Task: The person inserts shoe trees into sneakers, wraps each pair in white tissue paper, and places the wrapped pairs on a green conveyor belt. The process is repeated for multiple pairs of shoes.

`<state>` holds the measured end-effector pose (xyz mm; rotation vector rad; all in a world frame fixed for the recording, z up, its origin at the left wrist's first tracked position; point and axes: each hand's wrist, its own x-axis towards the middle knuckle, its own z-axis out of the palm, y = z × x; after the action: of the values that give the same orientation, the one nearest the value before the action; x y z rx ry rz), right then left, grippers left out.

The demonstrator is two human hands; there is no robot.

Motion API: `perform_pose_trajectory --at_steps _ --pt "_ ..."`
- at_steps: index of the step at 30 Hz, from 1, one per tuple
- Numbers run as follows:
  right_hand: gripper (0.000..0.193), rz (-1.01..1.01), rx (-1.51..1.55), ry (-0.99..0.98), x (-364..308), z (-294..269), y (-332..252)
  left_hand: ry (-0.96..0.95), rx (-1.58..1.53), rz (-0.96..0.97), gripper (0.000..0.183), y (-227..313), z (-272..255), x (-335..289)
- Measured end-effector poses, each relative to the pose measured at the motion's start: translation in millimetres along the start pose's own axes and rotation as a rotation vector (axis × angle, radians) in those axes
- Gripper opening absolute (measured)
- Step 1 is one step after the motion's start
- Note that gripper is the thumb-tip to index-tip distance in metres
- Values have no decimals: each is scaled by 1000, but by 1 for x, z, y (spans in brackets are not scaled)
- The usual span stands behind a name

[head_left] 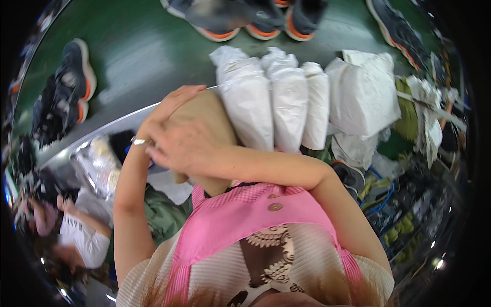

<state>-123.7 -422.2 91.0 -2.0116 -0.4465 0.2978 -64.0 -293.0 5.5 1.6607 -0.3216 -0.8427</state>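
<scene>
Tan bundle [209, 115]: exact kind unclear; lies between and under both hands, its lower end by the pink apron [230, 220], just left of the white packages [245, 102].
Left hand [174, 105]: laid along the bundle's upper left side, fingers extended close together; grip cannot be told.
Right hand [186, 146]: crossed over the bundle's near face, fingers toward the left wrist; pinch cannot be told.
Green table [138, 61]: bears dark shoes [76, 71], orange-trimmed.
</scene>
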Motion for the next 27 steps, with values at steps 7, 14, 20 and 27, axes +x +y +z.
perform_pose_trajectory --at_steps 7,14,20,27 --pt "28 15 437 -116 -9 -34 32 449 -36 -240 53 0 4 -13" --pt "25 -82 628 310 -17 -98 26 310 -479 -132 79 54 31 -101" --pt "26 -210 75 606 -107 -239 114 610 -763 138 41 64 92 -95" --pt "29 253 -688 384 -353 -361 281 459 -1120 157 35 115 195 -18"
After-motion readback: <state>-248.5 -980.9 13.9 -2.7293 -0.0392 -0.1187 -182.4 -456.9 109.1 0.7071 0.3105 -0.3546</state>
